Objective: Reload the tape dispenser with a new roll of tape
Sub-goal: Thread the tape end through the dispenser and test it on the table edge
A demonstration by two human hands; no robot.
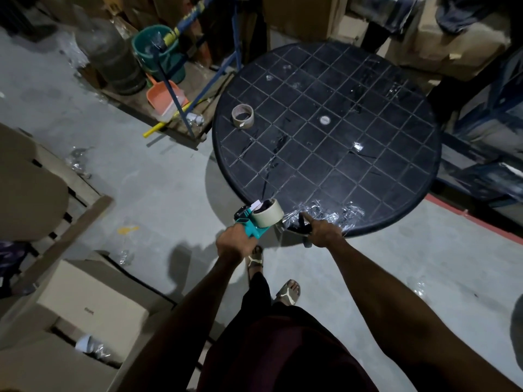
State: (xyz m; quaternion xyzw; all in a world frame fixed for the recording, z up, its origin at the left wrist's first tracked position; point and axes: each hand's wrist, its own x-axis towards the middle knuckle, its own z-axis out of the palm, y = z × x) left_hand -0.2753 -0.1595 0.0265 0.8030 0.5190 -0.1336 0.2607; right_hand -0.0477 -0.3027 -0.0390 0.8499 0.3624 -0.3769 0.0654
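Observation:
My left hand (235,242) grips the handle of a teal tape dispenser (249,225) held just off the near edge of the round black table (368,154). A cream roll of tape (268,215) sits on the dispenser's hub. My right hand (321,232) pinches the clear tape end (291,219) pulled from the roll, with the forefinger stretched toward the dispenser's front. An empty-looking cardboard tape core (242,115) lies on the table's far left part.
Crumpled clear tape (336,215) sticks to the table's near rim. Cardboard boxes (93,306) stand at the left, a green bucket (157,50) and an orange dustpan (164,97) behind. Stacked cartons (441,43) and blue racking (492,114) crowd the right. Bare concrete floor lies around my feet.

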